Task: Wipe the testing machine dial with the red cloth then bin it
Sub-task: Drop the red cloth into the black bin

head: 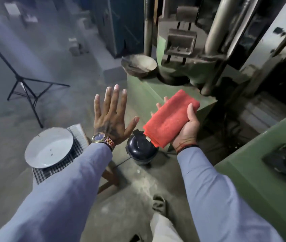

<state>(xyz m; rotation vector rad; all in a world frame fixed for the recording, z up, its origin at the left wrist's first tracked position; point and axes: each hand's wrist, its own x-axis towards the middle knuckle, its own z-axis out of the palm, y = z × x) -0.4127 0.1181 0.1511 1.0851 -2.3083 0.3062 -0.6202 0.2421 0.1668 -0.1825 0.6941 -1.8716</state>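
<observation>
The right hand [186,127] clasps the folded red cloth [171,119]; the left hand [111,114] is spread empty. No dial is visible; whether wiping is done cannot be told, and binning remains.

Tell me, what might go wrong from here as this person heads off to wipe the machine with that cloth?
1. The red cloth lies folded in the right hand, thumb on top; the loose hold might let it drop onto the dusty floor.
2. The left hand hovers open and empty near the white plate on a stool; a careless swing could knock it off.
3. The dark lidded bin stands by the feet, easy to kick.
</observation>
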